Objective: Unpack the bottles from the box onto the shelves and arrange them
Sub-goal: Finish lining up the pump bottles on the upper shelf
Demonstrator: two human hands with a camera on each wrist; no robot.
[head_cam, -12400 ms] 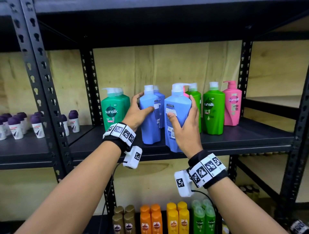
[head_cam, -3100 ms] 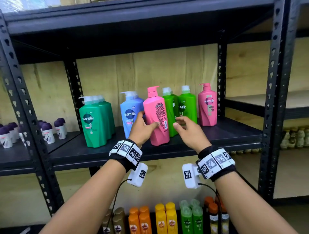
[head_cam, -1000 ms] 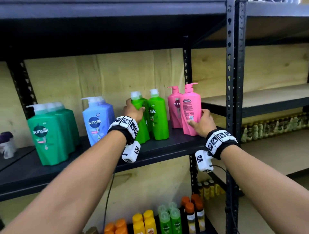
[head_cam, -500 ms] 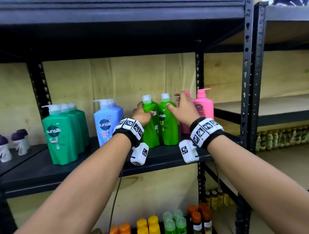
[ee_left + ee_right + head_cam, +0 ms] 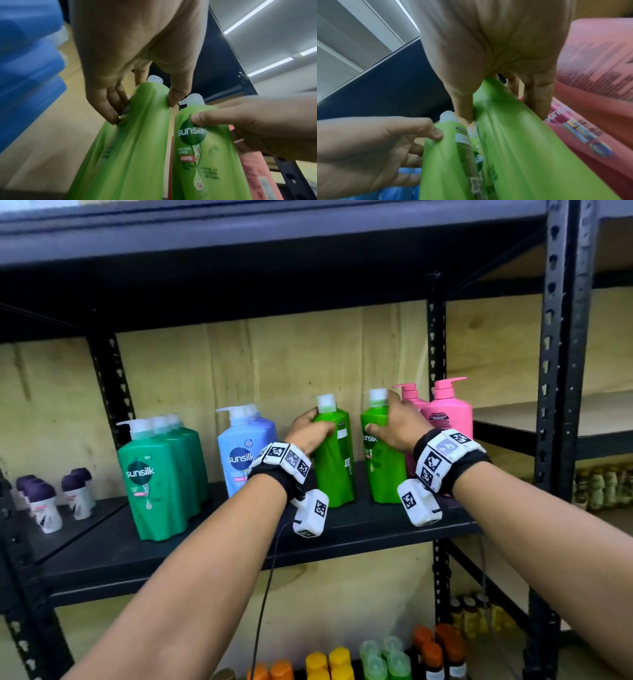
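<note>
Standing on the black shelf (image 5: 342, 529), the bottles run in colour groups: dark green bottles (image 5: 161, 481) at the left, blue bottles (image 5: 243, 453) next, two light green ones in the middle and pink bottles (image 5: 445, 412) at the right end. No box shows in any view.

The left hand (image 5: 308, 429) grips the left green bottle (image 5: 334, 453) near its shoulder, fingers (image 5: 104, 105) curled round the far side and thumb on the near edge. The right hand (image 5: 394, 422) holds the right green bottle (image 5: 380, 470) the same way, thumb on its front and fingers (image 5: 537, 97) wrapped behind, against the pink ones. Both bottles stand upright with a narrow gap between them; their bases appear to rest on the shelf.

The step in hand looks like squaring up the green pair. The main risk is the high grip: these bottles are tall, so a sideways push near the top could tip one instead of sliding it. The right fingers, squeezed between green and pink, could also nudge a pink bottle toward the shelf's end. Smooth plastic may slip in a loose hold.
</note>
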